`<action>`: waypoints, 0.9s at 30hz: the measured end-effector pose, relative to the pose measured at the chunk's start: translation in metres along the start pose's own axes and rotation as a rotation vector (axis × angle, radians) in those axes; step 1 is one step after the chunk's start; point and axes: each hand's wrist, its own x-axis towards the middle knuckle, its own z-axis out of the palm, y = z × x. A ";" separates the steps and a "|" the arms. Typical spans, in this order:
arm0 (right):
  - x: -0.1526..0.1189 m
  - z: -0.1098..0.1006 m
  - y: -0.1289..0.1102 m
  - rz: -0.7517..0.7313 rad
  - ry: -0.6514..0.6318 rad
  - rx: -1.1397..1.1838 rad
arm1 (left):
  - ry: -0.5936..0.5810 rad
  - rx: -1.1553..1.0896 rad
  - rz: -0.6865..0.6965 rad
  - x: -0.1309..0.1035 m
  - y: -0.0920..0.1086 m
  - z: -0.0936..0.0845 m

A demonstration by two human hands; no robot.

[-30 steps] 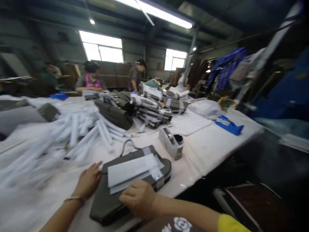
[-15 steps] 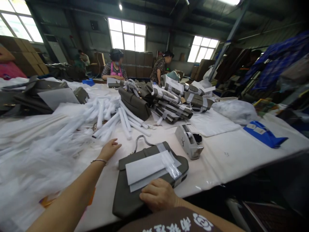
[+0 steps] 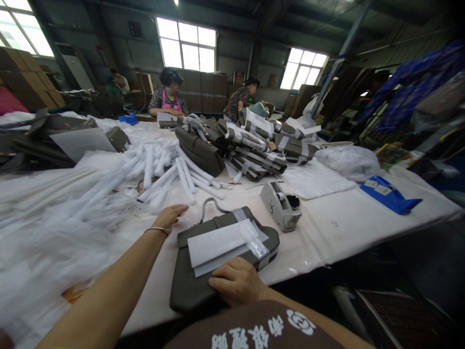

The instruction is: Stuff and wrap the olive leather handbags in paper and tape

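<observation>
A dark olive handbag (image 3: 196, 291) lies on the table before me. White paper (image 3: 214, 242) covers part of its front, with clear tape (image 3: 258, 248) across the right end. Its handle (image 3: 208, 202), wrapped in pale material, arches up at the far side. My right hand (image 3: 236, 280) is on the bag's near edge, fingers curled against it. Beyond the bag's left corner, my left hand (image 3: 172, 215) hovers with fingers stretched out, holding nothing visible. It is nearest to the white rolls (image 3: 185, 182) and the handle. A grey tape dispenser (image 3: 278, 206) stands right of the bag.
Several wrapped bags (image 3: 250, 145) are heaped across the table. Thin white sheeting (image 3: 72, 242) is piled at left, near more dark bags (image 3: 54, 135). A blue tape dispenser (image 3: 387, 194) lies at right. Two co-workers (image 3: 169, 97) are on the far side.
My left hand has moved slightly right and forward, toward the white rolls. My right hand remains on the handbag. The view has shifted a little.
</observation>
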 end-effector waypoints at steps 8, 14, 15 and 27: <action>-0.006 0.004 0.002 0.022 -0.051 0.037 | -0.088 -0.052 0.096 -0.028 0.010 0.011; -0.011 0.007 0.003 0.015 -0.070 0.027 | -0.228 0.141 0.029 -0.030 0.005 0.010; -0.011 0.008 0.004 0.015 -0.071 0.026 | -0.274 0.167 0.025 -0.029 0.004 0.012; -0.012 0.009 0.007 -0.015 -0.079 -0.001 | -0.279 0.421 0.170 -0.014 0.008 0.016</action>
